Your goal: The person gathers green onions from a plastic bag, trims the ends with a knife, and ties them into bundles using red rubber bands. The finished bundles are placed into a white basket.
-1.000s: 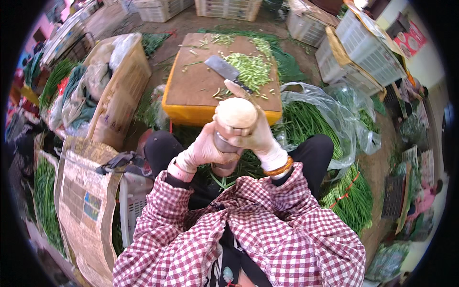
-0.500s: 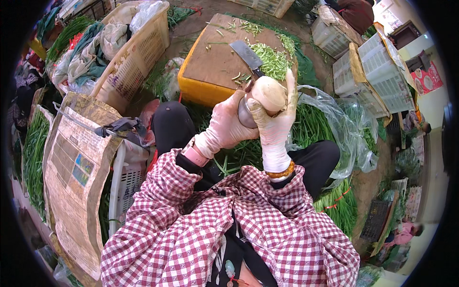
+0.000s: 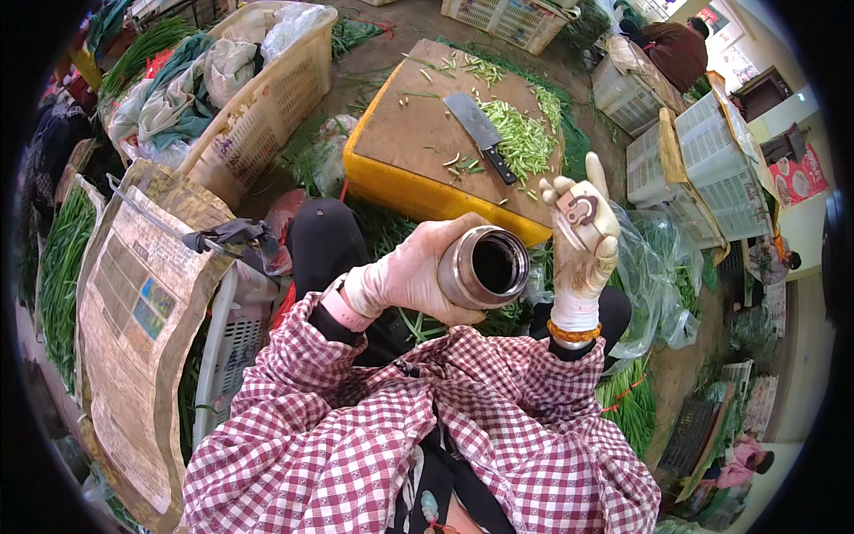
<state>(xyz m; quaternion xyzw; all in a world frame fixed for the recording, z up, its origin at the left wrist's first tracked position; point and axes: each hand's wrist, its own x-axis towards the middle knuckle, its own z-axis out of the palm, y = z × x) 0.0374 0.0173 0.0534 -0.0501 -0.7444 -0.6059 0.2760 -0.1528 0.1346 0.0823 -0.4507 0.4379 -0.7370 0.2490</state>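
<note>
My left hand (image 3: 405,271), in a thin whitish glove, wraps round a steel thermos flask (image 3: 458,283). The flask is uncapped and tilted, its round mouth facing me with a dark inside. To its right, my gloved right hand (image 3: 583,267) is raised, palm toward me, with a cream and brown flask lid (image 3: 580,214) held among the fingers; the index finger points up. Beyond both hands, a cleaver (image 3: 476,123) with a black handle lies flat on a brown-topped yellow block (image 3: 391,125), beside a heap of chopped green stalks (image 3: 520,138).
A large cream crate (image 3: 267,116) of cloths and bags stands at the left, near a newspaper-covered crate (image 3: 133,294). Clear plastic sheeting (image 3: 645,285) and green bundles (image 3: 632,396) lie at the right. Stacked white crates (image 3: 716,169) and a person (image 3: 676,49) are farther off.
The lid has come off the flask. My right hand has moved right with it, while my left hand has lowered the flask and tipped its mouth toward me.
</note>
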